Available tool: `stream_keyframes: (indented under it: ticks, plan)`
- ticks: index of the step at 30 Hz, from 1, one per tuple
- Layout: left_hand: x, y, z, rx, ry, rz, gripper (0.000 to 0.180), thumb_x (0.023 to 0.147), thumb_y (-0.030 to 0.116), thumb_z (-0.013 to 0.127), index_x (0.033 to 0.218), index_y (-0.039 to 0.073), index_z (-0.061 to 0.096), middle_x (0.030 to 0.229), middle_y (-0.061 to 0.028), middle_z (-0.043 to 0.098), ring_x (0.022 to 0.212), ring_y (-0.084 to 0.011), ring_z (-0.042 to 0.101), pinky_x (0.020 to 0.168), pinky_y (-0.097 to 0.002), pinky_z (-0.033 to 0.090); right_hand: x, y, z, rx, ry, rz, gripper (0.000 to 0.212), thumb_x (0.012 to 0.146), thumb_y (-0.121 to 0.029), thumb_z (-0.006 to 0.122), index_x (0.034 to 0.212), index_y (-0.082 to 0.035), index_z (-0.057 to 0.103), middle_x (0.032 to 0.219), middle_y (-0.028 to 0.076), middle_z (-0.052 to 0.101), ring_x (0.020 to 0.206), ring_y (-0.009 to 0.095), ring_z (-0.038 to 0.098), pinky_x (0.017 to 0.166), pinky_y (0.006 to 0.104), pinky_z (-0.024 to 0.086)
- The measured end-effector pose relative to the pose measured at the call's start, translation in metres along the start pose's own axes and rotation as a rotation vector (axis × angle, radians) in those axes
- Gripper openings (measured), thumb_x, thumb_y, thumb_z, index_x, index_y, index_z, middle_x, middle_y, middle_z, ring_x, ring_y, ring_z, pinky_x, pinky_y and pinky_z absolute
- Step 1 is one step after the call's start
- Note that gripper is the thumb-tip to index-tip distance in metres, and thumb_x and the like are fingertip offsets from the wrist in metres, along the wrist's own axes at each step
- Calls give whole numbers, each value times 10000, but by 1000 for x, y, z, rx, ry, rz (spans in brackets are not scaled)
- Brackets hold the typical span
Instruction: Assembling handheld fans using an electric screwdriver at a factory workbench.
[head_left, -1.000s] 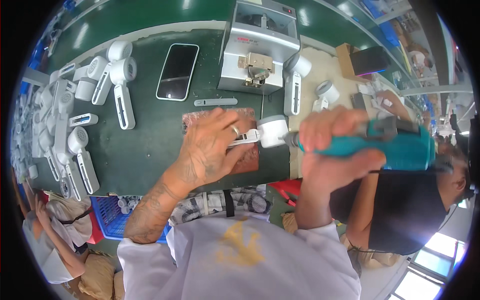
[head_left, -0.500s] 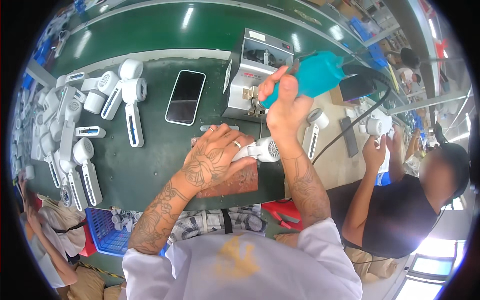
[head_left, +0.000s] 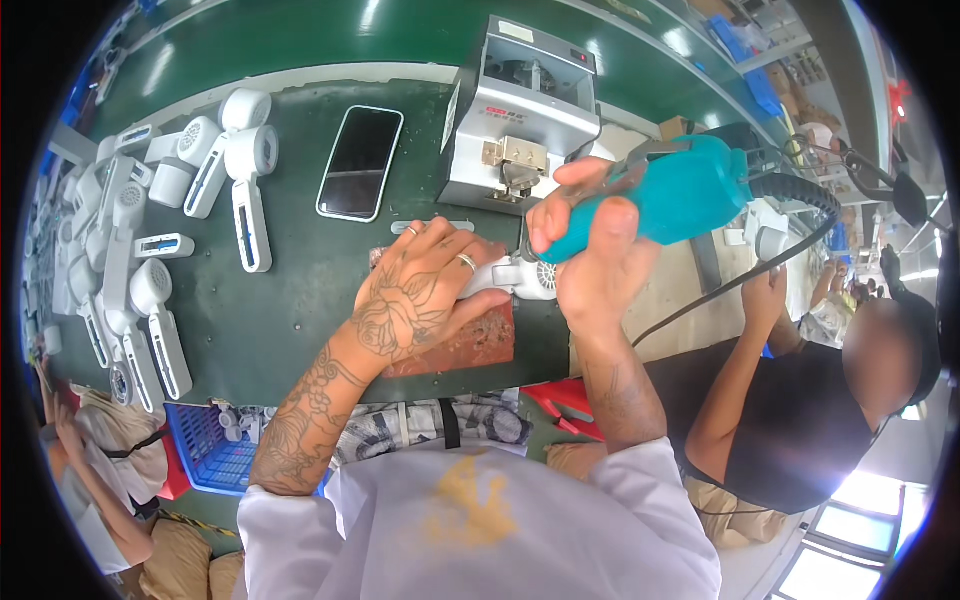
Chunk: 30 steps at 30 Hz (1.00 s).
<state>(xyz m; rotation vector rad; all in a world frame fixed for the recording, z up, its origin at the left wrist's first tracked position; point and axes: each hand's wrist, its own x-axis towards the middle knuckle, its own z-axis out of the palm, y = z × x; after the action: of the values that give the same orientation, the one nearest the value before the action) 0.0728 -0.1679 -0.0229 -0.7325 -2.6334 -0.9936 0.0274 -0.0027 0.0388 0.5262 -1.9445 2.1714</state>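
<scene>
"White plastic handheld fan (head_left: pixel 537 281). Where does it lie?"

"Just right of the left grip (head_left: pixel 420 295), which is closed: fingers on the far side, thumb on the near side, pinching the handle and hiding most of it. Long axis roughly left to right, round head to the right. Handle over the reddish-brown pad (head_left: pixel 450 355) on the green worktop (head_left: pixel 300 330); head past the pad's right edge. Whether the fan rests on anything, cannot tell."

"And the other side?"

"Right grip (head_left: pixel 603 265) is wrapped round a teal power driver (head_left: pixel 685 195). The tool slopes down to the left, nose beside the fan's neck. Contact there cannot be made out. Left hand is nearer, being on the handle; right hand is close by the head."

"Counts?"

"In the hands: one fan, one driver. Pad, one. Phone (head_left: pixel 360 163), one, up beyond the left hand. Grey machine (head_left: pixel 520 110), one, at the far side. Pale strip (head_left: pixel 462 226), one, partly behind the left fingers. Dark cable (head_left: pixel 690 305), one."

"The heap on the left?"

"White fans (head_left: pixel 250 225), well over ten, overlapping; exact number lost. Blue basket (head_left: pixel 205 470), one, below the worktop edge, white parts inside uncounted. Co-worker in black (head_left: pixel 770 410), one, at right."
</scene>
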Motion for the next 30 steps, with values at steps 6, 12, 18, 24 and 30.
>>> stream_keyframes:
  ticks: [6, 12, 18, 24, 30]
  plan:
    - [0, 0, -2, 4, -16, 4, 410, 885, 365, 733, 1196, 106, 670, 1077, -68, 647, 1047, -282, 591, 975, -472, 482, -6, 12, -2, 22, -37, -4, 622, 969, -575, 617, 1037, 37, 534, 682, 79, 540, 591, 189, 535, 599, 352, 472]
    - [4, 1, -1, 61, 20, 17, 409, 875, 358, 742, 1171, 88, 658, 1062, -73, 640, 1030, -282, 591, 939, -452, 478, -3, 22, 0, 101, -46, 13, 502, 979, -492, 644, 960, -9, 509, 691, 83, 525, 583, 193, 525, 577, 353, 470]
    - [2, 0, 1, 36, 17, 9, 395, 879, 357, 737, 1150, 82, 655, 1078, -95, 639, 1045, -292, 590, 945, -454, 474, -4, 23, -1, 67, -27, 63, 499, 994, -487, 623, 981, 2, 523, 692, 77, 525, 583, 190, 528, 569, 340, 467]
    - [3, 0, -3, -28, -24, -2, 371, 931, 337, 672, 1196, 78, 659, 1117, -124, 641, 1070, -319, 591, 991, -473, 467, 21, 13, 2, 13, 32, -51, 581, 996, -525, 608, 1100, 43, 553, 713, 63, 546, 604, 182, 549, 574, 330, 469]
    - [-3, 3, -8, -41, -49, -3, 329, 948, 249, 620, 1215, 63, 669, 1159, -150, 641, 1115, -337, 584, 1006, -493, 460, 51, 33, 11, 20, 22, -230, 482, 998, -465, 638, 1020, 5, 532, 722, 67, 540, 615, 189, 554, 579, 335, 482]
